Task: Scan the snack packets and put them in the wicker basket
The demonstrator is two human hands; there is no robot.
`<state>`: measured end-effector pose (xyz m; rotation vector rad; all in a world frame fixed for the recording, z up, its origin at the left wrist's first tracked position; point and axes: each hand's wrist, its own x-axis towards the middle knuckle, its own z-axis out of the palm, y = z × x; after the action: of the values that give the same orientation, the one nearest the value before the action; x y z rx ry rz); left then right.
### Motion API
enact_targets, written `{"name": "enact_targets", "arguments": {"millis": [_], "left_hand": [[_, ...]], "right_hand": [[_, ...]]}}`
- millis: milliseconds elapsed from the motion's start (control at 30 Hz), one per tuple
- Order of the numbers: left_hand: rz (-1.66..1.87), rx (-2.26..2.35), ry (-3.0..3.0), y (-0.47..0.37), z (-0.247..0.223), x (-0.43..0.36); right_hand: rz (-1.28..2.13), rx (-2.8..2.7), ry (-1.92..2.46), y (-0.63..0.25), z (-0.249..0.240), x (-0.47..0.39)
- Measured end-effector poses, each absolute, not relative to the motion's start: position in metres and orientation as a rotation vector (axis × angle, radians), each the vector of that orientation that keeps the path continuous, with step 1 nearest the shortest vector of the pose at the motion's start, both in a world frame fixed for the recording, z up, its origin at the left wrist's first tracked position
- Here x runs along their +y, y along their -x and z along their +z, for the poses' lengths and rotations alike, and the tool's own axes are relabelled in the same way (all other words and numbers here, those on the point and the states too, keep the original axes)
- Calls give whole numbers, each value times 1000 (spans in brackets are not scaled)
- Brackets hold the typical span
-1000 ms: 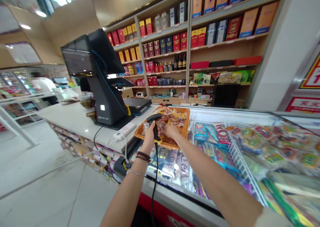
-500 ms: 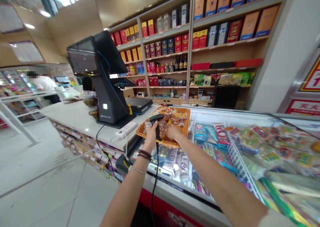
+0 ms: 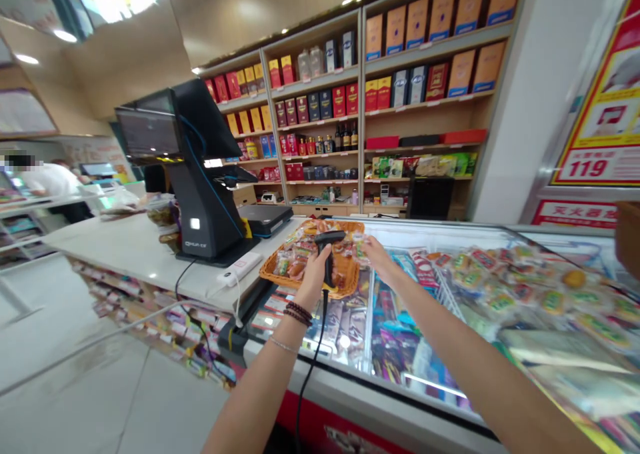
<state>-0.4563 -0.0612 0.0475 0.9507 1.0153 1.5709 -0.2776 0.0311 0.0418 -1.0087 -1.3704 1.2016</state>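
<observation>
My left hand point(image 3: 317, 267) is wrapped round the handle of a black corded barcode scanner point(image 3: 329, 254), its head raised over a woven orange basket point(image 3: 353, 282). Wrapped snacks point(image 3: 297, 253) in clear packets lie in the basket, mostly on its left and far sides. At the basket's right rim, my right hand point(image 3: 376, 253) pinches a small clear snack packet point(image 3: 360, 246) in front of the scanner head. The packet's contents are too blurred to make out. The basket rests on the glass top of a chest freezer point(image 3: 345, 334).
A black checkout terminal point(image 3: 210, 207) and a flat dark device point(image 3: 265, 219) stand on the white counter point(image 3: 115, 231) to the left, near a white power strip point(image 3: 243, 267). More wrapped snacks point(image 3: 525, 284) lie at right. Boxed goods fill the back shelves point(image 3: 320, 124). A person point(image 3: 55, 181) is at far left.
My right hand has come up out of the basket and moved right, with a packet in its fingers. The scanner has shifted slightly right. My view has turned to the right.
</observation>
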Motion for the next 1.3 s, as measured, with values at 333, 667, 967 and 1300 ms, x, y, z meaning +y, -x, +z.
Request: {"name": "enact_targets", "arguments": {"millis": [333, 667, 967, 1300], "left_hand": [[1338, 850, -1035, 322, 33, -48], [1247, 886, -1105, 319, 5, -60], [1219, 862, -1184, 324, 4, -66], [1187, 841, -1228, 326, 0, -65]], "right_hand": [[1231, -1093, 940, 123, -23, -3], [1140, -1086, 967, 116, -48, 8], [976, -1203, 927, 118, -62, 17], [901, -1296, 942, 115, -69, 25]]}}
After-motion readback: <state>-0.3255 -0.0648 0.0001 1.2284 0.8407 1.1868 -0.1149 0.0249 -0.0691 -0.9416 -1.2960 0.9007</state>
